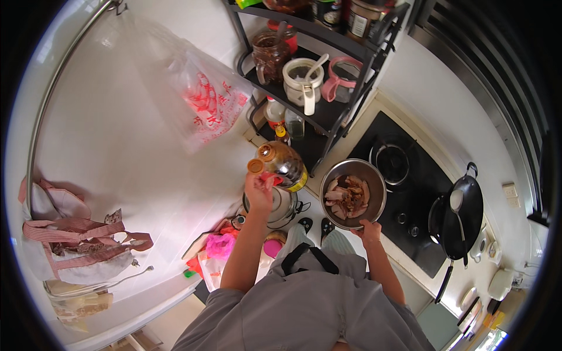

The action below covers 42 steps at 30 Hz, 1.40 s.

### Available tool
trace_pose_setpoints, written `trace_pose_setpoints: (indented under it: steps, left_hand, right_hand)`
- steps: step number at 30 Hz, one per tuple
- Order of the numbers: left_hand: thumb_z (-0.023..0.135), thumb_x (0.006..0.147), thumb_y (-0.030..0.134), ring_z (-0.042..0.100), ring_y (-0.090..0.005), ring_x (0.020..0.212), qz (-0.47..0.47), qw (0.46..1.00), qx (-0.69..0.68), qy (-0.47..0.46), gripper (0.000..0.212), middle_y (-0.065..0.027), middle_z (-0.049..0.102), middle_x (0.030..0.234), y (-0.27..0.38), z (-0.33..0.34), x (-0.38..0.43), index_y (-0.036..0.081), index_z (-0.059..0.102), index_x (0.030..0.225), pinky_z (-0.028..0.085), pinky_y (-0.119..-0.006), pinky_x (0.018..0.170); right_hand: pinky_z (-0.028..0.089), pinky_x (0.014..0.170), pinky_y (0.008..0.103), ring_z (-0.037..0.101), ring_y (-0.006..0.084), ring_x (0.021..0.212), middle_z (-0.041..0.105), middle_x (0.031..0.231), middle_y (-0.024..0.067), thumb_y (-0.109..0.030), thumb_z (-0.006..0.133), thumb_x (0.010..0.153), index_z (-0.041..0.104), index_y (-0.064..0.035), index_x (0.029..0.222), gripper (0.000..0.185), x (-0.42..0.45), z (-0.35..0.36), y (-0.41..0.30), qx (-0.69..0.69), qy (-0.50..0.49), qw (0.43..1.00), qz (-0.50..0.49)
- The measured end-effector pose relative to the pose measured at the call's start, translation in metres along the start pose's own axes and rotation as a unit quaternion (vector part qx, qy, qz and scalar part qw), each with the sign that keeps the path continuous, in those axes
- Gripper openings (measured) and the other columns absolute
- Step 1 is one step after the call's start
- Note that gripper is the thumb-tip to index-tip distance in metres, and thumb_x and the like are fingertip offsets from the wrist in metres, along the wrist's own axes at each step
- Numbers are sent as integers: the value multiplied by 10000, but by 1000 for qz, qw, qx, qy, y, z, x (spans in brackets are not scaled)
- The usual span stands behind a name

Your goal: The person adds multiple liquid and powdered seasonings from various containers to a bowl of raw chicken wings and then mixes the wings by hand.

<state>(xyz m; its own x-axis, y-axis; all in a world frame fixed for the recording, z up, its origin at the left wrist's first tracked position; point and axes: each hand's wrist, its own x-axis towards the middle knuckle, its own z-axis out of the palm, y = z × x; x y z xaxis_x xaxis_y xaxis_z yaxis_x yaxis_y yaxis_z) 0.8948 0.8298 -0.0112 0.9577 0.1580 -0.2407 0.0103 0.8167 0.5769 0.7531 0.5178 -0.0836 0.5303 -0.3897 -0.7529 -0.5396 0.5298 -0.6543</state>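
My left hand (259, 189) grips the red handle of a large plastic bottle (287, 164) of dark liquid with a yellow label. An orange cap (255, 166) shows at my fingertips, beside the bottle's mouth; whether it is still attached, I cannot tell. With my right hand (369, 232) I hold the near rim of a stainless steel bowl (381, 193). Pieces of raw-looking meat (347, 196) with brown seasoning lie in it. The bowl is at the left edge of the black gas hob (406, 210), and the bottle is to its upper left.
A black rack (316, 123) with jars and bottles stands ahead. Farther right, a black wok (467, 219) with a ladle (457, 204) sits on the hob. A lidded pot (276, 206) is below the bottle. A plastic bag (210, 101) hangs on the left wall.
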Motion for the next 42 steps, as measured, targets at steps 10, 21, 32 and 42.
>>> trace_pose_setpoints:
  steps: [10, 21, 32, 42]
  left_hand:
    - [558, 870, 212, 374, -48, 519, 81, 994, 36, 61, 150, 3, 550, 806, -26, 27, 14, 77, 535, 930, 279, -197, 459]
    - [580, 868, 139, 478, -69, 605, 97, 967, 223, 71, 218, -32, 599, 787, -4, 36, -46, -25, 611, 728, 345, -238, 528]
    - [651, 862, 247, 337, -82, 624, 77, 962, 259, 42, 485, 14, 389, 563, 15, 18, -55, 9, 446, 493, 328, -266, 696]
    - [658, 855, 261, 358, -77, 601, 49, 963, 265, -9, 482, 8, 406, 542, 7, 36, -32, 17, 464, 487, 368, -235, 767]
  right_hand:
    - [391, 958, 462, 425, 383, 1155, 395, 1260, 237, -226, 730, 777, 304, -4, 1355, 752, -37, 41, -17, -365, 274, 842, -286]
    - [286, 990, 495, 280, 374, 1259, 244, 1416, 205, -300, 858, 603, 373, -56, 1355, 928, -194, 217, -107, -334, -53, 666, -664]
    - [205, 998, 506, 299, 361, 1244, 285, 1378, 212, -317, 766, 714, 419, -57, 1320, 745, -179, 225, -98, -290, -42, 724, -624]
    - [242, 1047, 390, 279, 311, 1222, 324, 1302, 168, -362, 708, 822, 290, -209, 1453, 772, -152, 222, -97, -204, -127, 884, -402]
